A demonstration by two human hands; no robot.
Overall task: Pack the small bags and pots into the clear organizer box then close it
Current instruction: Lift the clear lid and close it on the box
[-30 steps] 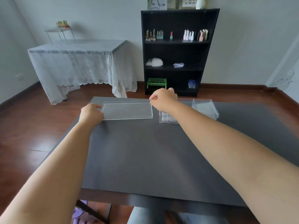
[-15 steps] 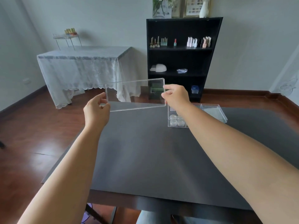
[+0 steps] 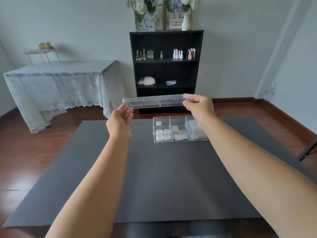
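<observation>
The clear lid (image 3: 157, 101) hangs level above the organizer box (image 3: 179, 129), pinched at its short ends: right hand (image 3: 199, 107) closed on one end, left hand (image 3: 121, 120) fingers (image 3: 127, 110) loosely cupping the other. It looks light, stiff and slippery, best held by the edges. Below the right fingers, the box holds 4 white pots (image 3: 163, 134) and small bags (image 3: 178, 133).

Soft even daylight — wide-angle bowing, blurred edges
</observation>
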